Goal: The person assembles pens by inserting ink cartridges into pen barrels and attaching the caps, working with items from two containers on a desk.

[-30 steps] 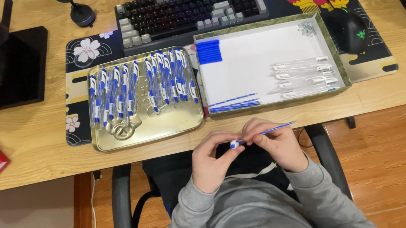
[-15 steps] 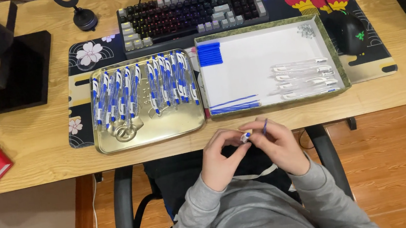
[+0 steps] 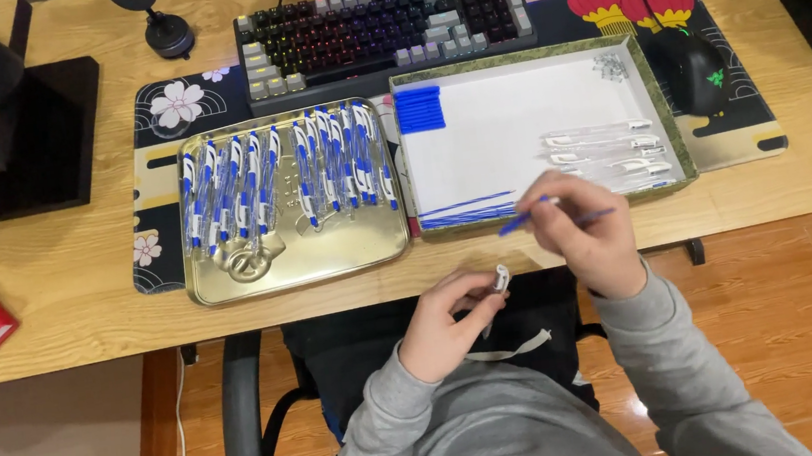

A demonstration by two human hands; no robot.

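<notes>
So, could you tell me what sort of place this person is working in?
Most likely a home or office computer desk used for small assembly: a wooden desk carries a backlit keyboard and a mouse, while a gold tray holds rows of blue-and-white pens.

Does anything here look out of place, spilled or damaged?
Nothing stands out. Pens lie in rows in the gold tray, parts lie sorted in the white tray. The right hand holds a blue refill, the left hand a pen barrel.
</notes>
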